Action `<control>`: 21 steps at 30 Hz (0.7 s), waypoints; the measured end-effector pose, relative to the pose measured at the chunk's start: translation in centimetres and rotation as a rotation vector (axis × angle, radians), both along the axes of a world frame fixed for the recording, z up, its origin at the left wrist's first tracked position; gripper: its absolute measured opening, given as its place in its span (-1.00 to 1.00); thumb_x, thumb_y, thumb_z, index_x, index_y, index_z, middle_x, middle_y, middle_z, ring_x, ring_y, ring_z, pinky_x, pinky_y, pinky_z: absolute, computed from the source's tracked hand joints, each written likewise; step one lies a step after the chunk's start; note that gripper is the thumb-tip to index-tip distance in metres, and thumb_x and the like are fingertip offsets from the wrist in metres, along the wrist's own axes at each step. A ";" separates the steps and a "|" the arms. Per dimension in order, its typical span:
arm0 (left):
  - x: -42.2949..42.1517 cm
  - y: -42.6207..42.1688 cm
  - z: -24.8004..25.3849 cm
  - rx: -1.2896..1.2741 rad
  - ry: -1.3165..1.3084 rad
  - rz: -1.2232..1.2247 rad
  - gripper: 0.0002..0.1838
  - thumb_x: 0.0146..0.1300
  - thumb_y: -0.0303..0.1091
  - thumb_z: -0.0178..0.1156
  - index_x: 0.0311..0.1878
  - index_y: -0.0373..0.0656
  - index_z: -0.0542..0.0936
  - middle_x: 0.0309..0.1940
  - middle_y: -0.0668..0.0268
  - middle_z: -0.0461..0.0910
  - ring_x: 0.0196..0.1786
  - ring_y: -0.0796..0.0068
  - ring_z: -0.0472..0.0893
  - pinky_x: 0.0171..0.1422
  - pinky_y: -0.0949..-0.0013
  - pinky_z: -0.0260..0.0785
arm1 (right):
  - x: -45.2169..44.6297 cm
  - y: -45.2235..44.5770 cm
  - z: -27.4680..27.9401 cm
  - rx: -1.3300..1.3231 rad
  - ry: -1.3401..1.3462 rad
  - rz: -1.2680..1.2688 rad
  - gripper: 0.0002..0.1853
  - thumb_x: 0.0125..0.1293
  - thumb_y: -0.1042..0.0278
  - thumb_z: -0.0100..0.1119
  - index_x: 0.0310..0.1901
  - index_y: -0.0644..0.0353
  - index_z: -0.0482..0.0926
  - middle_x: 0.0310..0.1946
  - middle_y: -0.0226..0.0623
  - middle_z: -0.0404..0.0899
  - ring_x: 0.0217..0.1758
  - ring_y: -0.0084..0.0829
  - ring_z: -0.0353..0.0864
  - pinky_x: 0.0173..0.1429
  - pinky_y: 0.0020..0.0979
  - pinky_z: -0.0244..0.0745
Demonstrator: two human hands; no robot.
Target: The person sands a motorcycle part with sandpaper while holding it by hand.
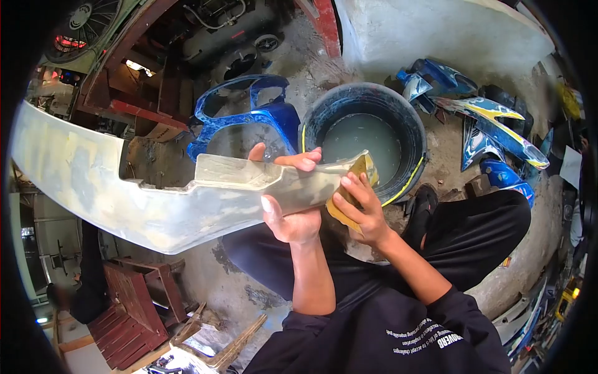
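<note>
A long curved panel, whitish and grey with patchy yellowish areas, stretches from the far left to the bucket. My left hand grips it from below near its narrow part, thumb on the near side and fingertips showing over the far edge. In my right hand is a folded piece of tan sandpaper, pressed against the panel's narrow right end. Just beyond that end stands a dark bucket with cloudy grey water in it.
A blue plastic frame lies on the floor behind the panel. Blue, white and yellow fairing pieces lie right of the bucket. A red wooden bench is at lower left, a dark tank at the top.
</note>
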State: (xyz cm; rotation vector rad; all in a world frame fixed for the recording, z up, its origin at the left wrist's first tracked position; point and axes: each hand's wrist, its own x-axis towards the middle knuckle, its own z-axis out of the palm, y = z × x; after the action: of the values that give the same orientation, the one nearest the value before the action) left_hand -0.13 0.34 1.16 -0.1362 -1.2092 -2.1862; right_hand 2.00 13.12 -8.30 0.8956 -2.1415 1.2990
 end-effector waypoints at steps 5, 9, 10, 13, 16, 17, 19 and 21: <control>-0.1 0.1 0.4 0.029 0.016 0.030 -0.10 0.32 0.26 0.07 0.46 -0.28 0.15 -0.03 0.13 0.49 0.02 0.17 0.58 0.17 -0.06 0.52 | -0.4 -1.7 2.1 -0.056 0.062 -0.088 -0.49 0.12 0.28 0.40 0.17 0.07 0.67 0.25 -0.28 0.40 0.35 -0.19 0.46 0.54 -0.07 0.19; 0.2 -0.3 0.5 -0.099 -0.016 0.079 -0.10 0.34 0.24 0.03 0.44 -0.38 0.17 -0.15 0.15 0.53 0.00 0.19 0.59 0.19 0.03 0.48 | -0.5 -2.1 2.5 0.005 0.112 -0.120 -0.47 0.11 0.26 0.37 0.17 0.14 0.66 0.19 -0.31 0.45 0.28 -0.28 0.49 0.44 -0.14 0.28; 0.1 -0.4 0.2 -0.100 -0.015 0.078 -0.10 0.34 0.24 0.03 0.44 -0.38 0.17 -0.15 0.15 0.53 0.00 0.19 0.59 0.19 0.03 0.48 | -0.3 -1.9 1.9 0.031 0.111 -0.114 -0.47 0.11 0.26 0.36 0.17 0.15 0.65 0.16 -0.32 0.47 0.28 -0.29 0.49 0.43 -0.15 0.28; -0.2 0.1 -0.5 -0.200 -0.067 0.126 -0.07 0.37 0.33 -0.03 0.38 -0.46 0.22 -0.32 0.16 0.55 -0.14 0.22 0.61 0.19 0.04 0.44 | 0.5 -1.1 -1.1 0.016 0.105 -0.139 -0.48 0.11 0.27 0.37 0.16 0.15 0.65 0.14 -0.33 0.50 0.28 -0.30 0.49 0.41 -0.15 0.29; -0.5 0.3 -0.7 -0.175 -0.035 0.102 -0.07 0.38 0.36 -0.06 0.36 -0.45 0.25 -0.28 0.16 0.54 -0.15 0.25 0.60 0.17 0.04 0.45 | 0.4 -1.7 0.2 0.000 0.103 -0.201 -0.49 0.09 0.29 0.39 0.14 0.15 0.66 0.14 -0.35 0.49 0.28 -0.29 0.48 0.38 -0.14 0.33; -0.5 0.4 -0.5 -0.195 -0.033 0.126 -0.09 0.40 0.36 -0.09 0.35 -0.42 0.25 -0.25 0.16 0.54 -0.15 0.26 0.60 0.18 0.05 0.44 | 0.0 -2.2 1.3 -0.035 0.116 -0.185 -0.49 0.08 0.29 0.39 0.14 0.14 0.66 0.14 -0.35 0.49 0.28 -0.29 0.47 0.36 -0.14 0.34; -0.3 0.5 -0.2 -0.147 -0.036 0.104 -0.11 0.41 0.35 -0.10 0.35 -0.42 0.25 -0.24 0.16 0.53 -0.15 0.27 0.59 0.19 0.05 0.43 | -0.7 -3.2 3.1 -0.095 0.146 -0.170 -0.50 0.08 0.29 0.39 0.12 0.10 0.68 0.15 -0.39 0.49 0.28 -0.33 0.45 0.32 -0.16 0.35; -0.2 0.1 -0.2 -0.070 -0.017 0.073 -0.13 0.43 0.33 -0.11 0.36 -0.40 0.25 -0.24 0.16 0.53 -0.13 0.27 0.59 0.21 0.07 0.41 | -0.7 -2.9 2.8 -0.068 0.169 -0.160 -0.51 0.08 0.28 0.39 0.12 0.09 0.69 0.14 -0.41 0.50 0.27 -0.34 0.46 0.32 -0.18 0.35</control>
State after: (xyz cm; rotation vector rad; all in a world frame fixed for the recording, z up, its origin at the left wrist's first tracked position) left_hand -0.32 0.48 0.91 -0.1016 -1.2808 -2.0868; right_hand 1.30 10.19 -5.48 0.7607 -1.9823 1.1666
